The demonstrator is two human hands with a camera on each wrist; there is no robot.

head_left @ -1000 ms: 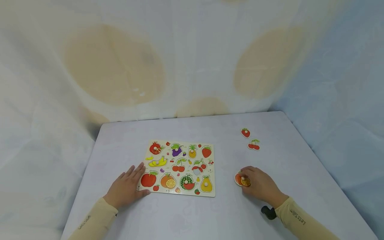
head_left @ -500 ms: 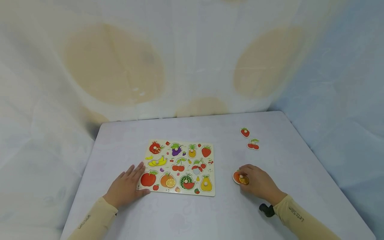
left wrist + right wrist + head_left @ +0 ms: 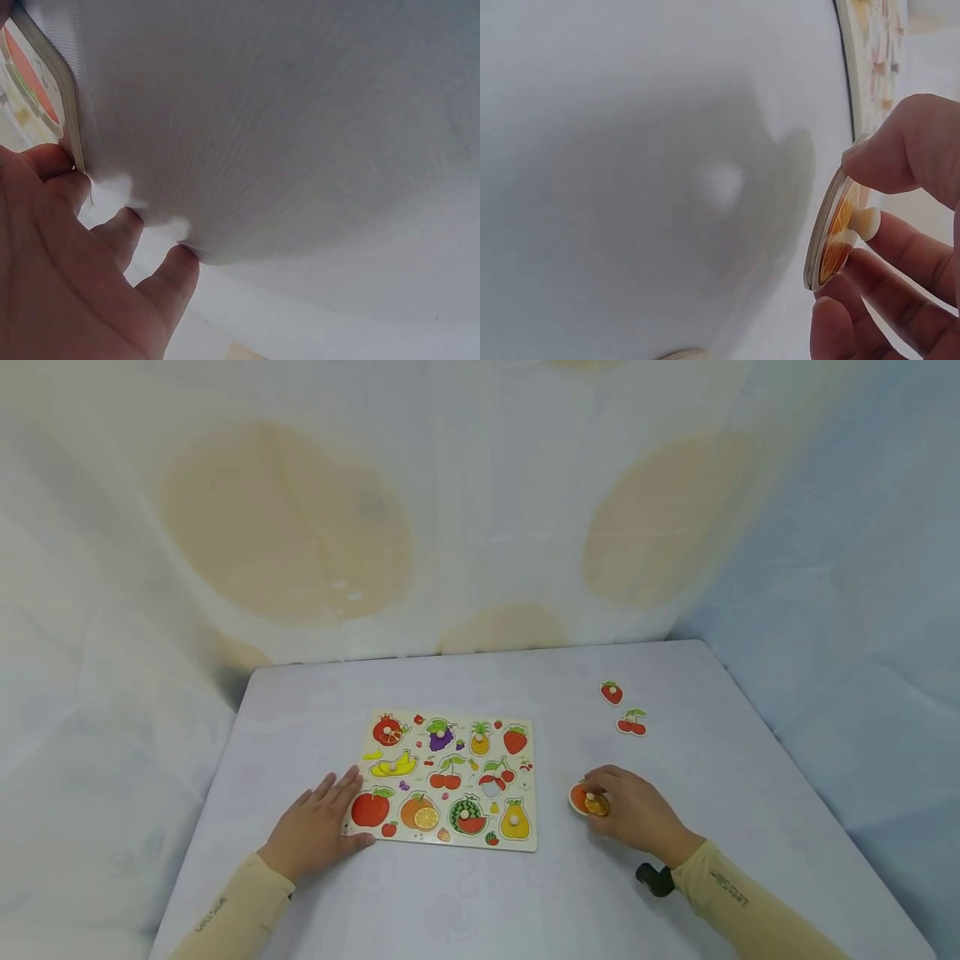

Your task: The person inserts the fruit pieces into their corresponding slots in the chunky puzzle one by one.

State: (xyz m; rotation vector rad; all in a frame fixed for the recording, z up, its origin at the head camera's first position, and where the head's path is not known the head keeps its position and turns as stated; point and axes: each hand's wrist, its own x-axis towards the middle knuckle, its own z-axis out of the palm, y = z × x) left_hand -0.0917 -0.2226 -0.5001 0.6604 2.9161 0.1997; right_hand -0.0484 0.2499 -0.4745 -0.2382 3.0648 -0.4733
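Note:
A wooden fruit puzzle board point(image 3: 465, 842) lies flat on the table. My left hand point(image 3: 311, 827) rests at its left edge with spread fingers, the thumb at the near left corner. In the left wrist view, fingertips point(image 3: 184, 255) press on the tabletop beside the board's edge. To the right of the board, my right hand point(image 3: 633, 806) grips an orange puzzle piece point(image 3: 579, 797). The right wrist view shows the thumb on the piece's edge point(image 3: 826, 217), fingers near its pale knob point(image 3: 867, 223) and under its lower end; the piece is tilted above the table.
A strawberry piece point(image 3: 611, 694) and a cherry piece point(image 3: 632, 723) lie at the back right of the white table point(image 3: 465, 910). Several knobbed pieces sit in the board; its apple, orange, cherry and strawberry places show no knobs. A black device point(image 3: 654, 880) is at the right wrist.
My right hand has moved a little left towards the board, carrying the orange puzzle piece. The left hand has stayed at the board's edge.

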